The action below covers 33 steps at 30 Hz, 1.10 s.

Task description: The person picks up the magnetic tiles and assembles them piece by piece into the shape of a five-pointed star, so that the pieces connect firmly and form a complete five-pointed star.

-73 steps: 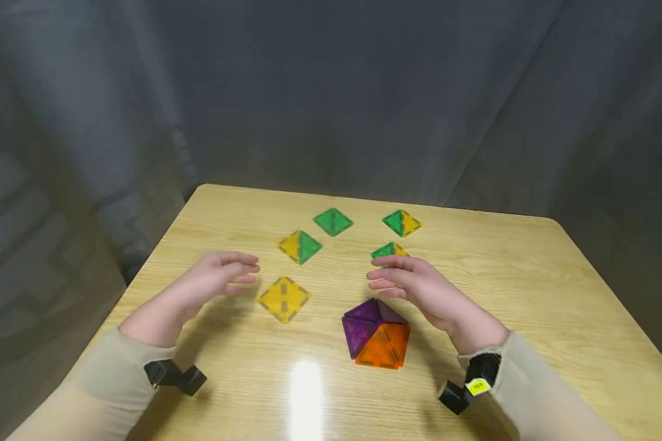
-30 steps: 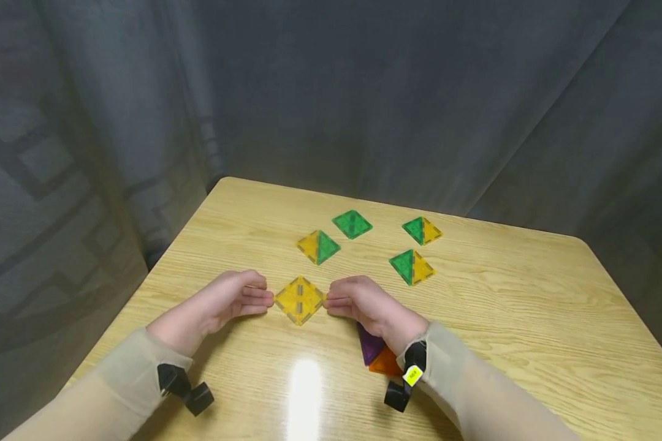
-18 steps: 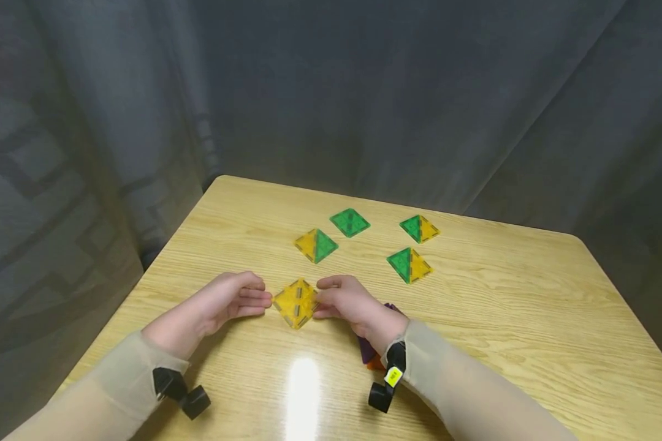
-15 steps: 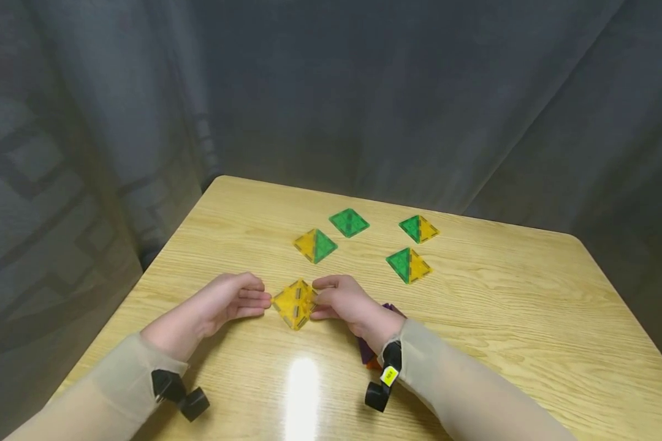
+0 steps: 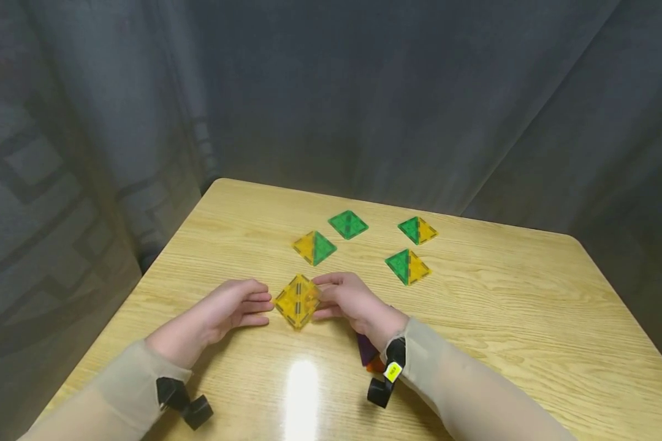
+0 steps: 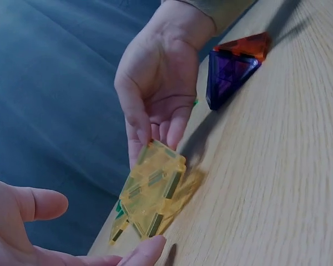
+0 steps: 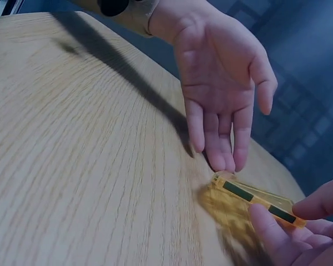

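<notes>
Two yellow translucent triangle magnetic tiles (image 5: 290, 300) meet along a shared edge in a diamond between my hands. My right hand (image 5: 349, 304) pinches the diamond's right end between thumb and fingers. In the left wrist view the yellow pair (image 6: 152, 180) is folded and raised off the wood, with its shadow below. My left hand (image 5: 239, 309) has its fingers stretched out, fingertips at the left corner; in the right wrist view its palm (image 7: 219, 83) faces the tiles and its thumb stands apart. An orange and purple pyramid of tiles (image 6: 233, 72) is partly hidden under my right wrist in the head view.
Further back on the wooden table (image 5: 502, 306) lie a green diamond (image 5: 348, 225) and three diamonds of one green and one yellow tile: one on the left (image 5: 314, 248), two on the right, nearer (image 5: 408, 267) and farther (image 5: 417, 230). Grey curtains (image 5: 331, 92) hang behind.
Both hands came inward to the yellow diamond's ends. The right hand then took hold of its right end, and the tiles folded and tilted up. The left fingertips stayed at the left corner.
</notes>
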### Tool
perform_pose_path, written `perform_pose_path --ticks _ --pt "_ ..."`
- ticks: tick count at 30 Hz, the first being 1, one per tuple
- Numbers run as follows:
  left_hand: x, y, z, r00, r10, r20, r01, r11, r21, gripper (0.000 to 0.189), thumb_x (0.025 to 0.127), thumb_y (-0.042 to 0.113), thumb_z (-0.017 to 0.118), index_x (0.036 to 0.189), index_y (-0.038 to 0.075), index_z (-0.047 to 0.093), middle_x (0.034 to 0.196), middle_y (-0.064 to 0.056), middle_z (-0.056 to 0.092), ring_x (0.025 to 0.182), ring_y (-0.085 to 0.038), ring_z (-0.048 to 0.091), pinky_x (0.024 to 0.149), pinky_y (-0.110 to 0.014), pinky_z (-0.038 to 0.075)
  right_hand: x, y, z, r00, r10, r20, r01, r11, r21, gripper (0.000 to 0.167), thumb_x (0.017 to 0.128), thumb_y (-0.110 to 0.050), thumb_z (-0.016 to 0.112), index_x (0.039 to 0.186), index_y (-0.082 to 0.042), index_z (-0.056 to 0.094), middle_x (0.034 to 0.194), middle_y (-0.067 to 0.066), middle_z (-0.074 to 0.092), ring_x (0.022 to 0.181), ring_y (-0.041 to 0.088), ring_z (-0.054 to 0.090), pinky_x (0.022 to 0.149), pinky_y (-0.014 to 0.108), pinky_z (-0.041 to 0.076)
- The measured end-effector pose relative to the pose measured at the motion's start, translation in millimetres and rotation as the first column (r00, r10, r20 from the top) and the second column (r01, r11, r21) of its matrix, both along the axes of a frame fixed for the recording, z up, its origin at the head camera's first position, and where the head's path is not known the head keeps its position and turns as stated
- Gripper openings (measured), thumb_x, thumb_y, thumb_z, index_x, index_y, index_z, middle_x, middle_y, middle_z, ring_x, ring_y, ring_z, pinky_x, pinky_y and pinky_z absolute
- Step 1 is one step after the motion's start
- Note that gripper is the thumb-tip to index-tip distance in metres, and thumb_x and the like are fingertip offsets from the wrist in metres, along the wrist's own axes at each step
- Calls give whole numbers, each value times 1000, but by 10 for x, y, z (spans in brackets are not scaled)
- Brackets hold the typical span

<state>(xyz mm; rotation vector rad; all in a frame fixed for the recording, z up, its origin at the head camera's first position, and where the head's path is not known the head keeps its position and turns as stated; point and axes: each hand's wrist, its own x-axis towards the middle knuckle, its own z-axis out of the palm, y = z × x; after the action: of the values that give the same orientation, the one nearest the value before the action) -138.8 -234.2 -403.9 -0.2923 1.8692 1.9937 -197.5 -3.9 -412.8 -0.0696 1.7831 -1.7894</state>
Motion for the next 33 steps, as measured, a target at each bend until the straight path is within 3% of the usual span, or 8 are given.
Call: perform_pose_path --ticks 7,15,18,23,27,33 --pt "6 41 -8 998 -60 -37 58 997 -45 59 98 17 48 145 -14 30 146 -31 35 129 -44 44 91 -45 54 -1 55 47 1000 16 -7 -16 1000 -17 40 92 9 46 131 10 54 116 21 51 78 22 58 80 41 59" --pt "-36 148 -78 995 -87 -52 85 995 -46 54 100 19 49 143 -10 38 145 -27 41 119 -37 55 85 -43 57 -35 161 135 998 63 -14 -64 997 -45 40 94 6 48 134 10 51 115 19 57 77 22 67 81 41 58" --pt "-62 238 -109 986 -151 -66 151 989 -4 54 101 20 49 146 -8 36 144 -26 43 118 -34 57 89 -43 55 -36 183 139 996 90 -23 -92 993 -77 39 94 5 49 132 13 50 110 17 61 81 20 66 82 39 58" --pt "-82 391 -136 953 -267 -142 283 953 107 59 101 16 49 148 -11 28 138 -28 49 116 -33 58 95 -46 52 -11 212 165 990 138 -34 -141 979 -148 36 96 2 49 129 16 49 105 12 64 87 18 65 81 33 57" --pt "-96 443 -126 954 -233 -187 261 956 137 49 99 10 52 140 -13 39 125 -25 59 107 -32 62 92 -48 53 9 247 200 986 153 -60 -161 973 -166 37 97 1 48 129 17 49 105 12 64 87 17 65 81 31 56" --pt "-120 455 -119 953 -211 -216 239 965 109 36 98 4 53 128 -15 49 112 -20 64 100 -34 65 86 -46 56 2 348 228 988 136 -71 -146 977 -159 40 97 0 49 133 17 46 113 15 63 92 18 65 82 29 55"
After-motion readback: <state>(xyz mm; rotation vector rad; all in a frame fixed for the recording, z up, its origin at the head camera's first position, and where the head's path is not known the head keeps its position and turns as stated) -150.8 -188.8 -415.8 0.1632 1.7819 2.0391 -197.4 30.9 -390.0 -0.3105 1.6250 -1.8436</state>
